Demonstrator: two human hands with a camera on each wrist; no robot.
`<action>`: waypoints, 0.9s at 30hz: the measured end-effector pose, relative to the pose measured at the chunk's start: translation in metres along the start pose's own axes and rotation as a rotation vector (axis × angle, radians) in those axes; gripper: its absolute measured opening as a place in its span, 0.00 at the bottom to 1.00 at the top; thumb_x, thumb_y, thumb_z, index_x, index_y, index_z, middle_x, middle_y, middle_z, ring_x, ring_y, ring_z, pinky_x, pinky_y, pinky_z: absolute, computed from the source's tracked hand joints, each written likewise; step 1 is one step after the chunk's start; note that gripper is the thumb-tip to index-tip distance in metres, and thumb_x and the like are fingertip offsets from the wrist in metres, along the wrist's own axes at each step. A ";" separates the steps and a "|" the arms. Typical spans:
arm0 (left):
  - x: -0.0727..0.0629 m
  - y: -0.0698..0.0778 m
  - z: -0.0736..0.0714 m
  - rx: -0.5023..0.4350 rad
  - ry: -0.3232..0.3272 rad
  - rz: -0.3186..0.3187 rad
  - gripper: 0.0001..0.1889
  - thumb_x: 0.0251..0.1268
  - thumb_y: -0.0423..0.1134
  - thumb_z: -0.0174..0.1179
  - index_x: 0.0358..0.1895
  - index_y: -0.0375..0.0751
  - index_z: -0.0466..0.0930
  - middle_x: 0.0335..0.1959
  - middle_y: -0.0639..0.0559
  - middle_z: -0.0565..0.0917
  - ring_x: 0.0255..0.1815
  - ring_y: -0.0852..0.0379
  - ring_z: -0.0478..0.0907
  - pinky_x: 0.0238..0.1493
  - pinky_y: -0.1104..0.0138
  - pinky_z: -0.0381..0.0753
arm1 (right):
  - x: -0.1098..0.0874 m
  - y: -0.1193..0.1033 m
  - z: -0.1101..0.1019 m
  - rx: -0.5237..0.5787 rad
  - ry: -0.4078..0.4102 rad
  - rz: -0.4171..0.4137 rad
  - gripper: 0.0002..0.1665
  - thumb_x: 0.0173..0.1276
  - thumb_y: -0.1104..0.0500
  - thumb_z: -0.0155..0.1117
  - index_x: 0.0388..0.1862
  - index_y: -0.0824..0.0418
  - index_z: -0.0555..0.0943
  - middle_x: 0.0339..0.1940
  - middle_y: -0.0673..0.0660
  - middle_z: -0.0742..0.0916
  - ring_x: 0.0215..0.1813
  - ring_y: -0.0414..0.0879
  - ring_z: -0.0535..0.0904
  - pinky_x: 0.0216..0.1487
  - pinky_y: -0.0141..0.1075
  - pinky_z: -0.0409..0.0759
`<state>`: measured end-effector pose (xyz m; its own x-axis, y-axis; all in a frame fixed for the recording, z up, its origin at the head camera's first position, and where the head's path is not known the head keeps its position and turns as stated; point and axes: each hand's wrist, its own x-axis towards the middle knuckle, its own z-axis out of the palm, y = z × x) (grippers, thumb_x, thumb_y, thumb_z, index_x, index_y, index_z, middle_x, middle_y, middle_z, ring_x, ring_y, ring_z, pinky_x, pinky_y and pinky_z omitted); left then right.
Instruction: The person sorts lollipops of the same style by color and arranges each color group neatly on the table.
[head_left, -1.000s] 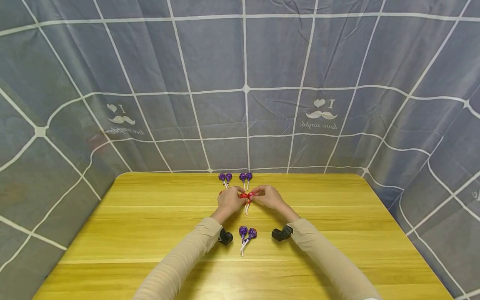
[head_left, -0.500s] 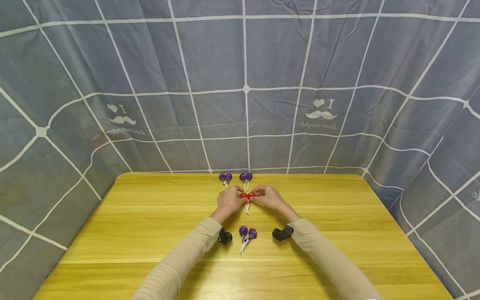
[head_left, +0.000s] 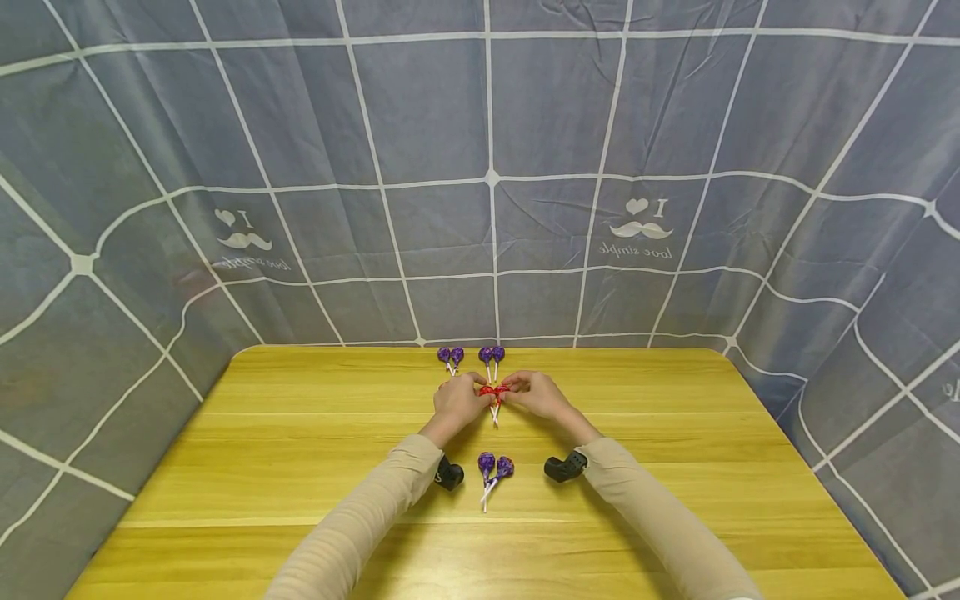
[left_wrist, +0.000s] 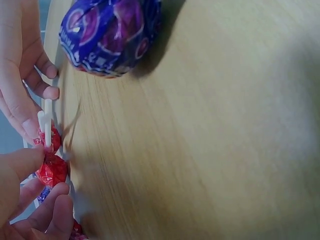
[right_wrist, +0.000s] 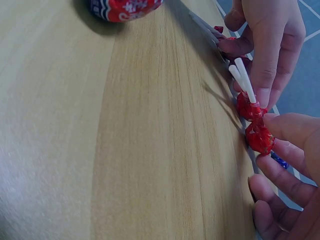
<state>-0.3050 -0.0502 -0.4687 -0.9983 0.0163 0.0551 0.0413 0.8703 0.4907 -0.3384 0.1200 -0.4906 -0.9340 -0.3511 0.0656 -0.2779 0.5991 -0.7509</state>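
Two red-wrapped lollipops lie side by side between my hands, their white sticks crossing toward me in the head view. My left hand (head_left: 459,402) pinches the left red lollipop (left_wrist: 52,170) by its wrapped head, thumb and fingers on either side. With thumb and fingers, my right hand (head_left: 538,395) pinches the right red lollipop (right_wrist: 260,137). Both heads nearly touch in the wrist views. Partly hidden behind my left hand are more red lollipops, whose white sticks (right_wrist: 202,25) show in the right wrist view.
Closer to me on the wooden table (head_left: 300,467), two purple lollipops (head_left: 487,463) lie with crossed sticks. At the far edge are a left purple pair (head_left: 445,355) and a right purple pair (head_left: 498,354). A grey curtain (head_left: 427,233) with white lines hangs behind the table.
The red lollipops' stick ends have shifted very slightly to the right between my hands. Both hands stay almost still, and the purple lollipops have not moved.
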 end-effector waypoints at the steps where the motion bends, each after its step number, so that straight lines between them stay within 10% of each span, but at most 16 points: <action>1: 0.000 0.000 0.000 -0.001 -0.001 -0.001 0.18 0.58 0.50 0.67 0.50 0.48 0.84 0.20 0.54 0.81 0.22 0.57 0.69 0.19 0.68 0.62 | 0.000 0.000 0.000 -0.001 0.001 -0.001 0.16 0.62 0.56 0.68 0.47 0.62 0.84 0.37 0.57 0.88 0.39 0.45 0.82 0.43 0.36 0.77; 27: -0.002 -0.003 0.000 0.020 0.005 0.024 0.16 0.54 0.47 0.70 0.46 0.49 0.84 0.28 0.53 0.86 0.28 0.54 0.77 0.22 0.67 0.66 | -0.003 -0.005 0.003 0.004 0.014 0.007 0.16 0.60 0.59 0.70 0.45 0.64 0.84 0.36 0.58 0.88 0.38 0.46 0.82 0.42 0.36 0.77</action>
<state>-0.3029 -0.0532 -0.4706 -0.9969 0.0353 0.0710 0.0647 0.8794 0.4716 -0.3332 0.1157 -0.4892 -0.9388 -0.3373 0.0695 -0.2709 0.5987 -0.7537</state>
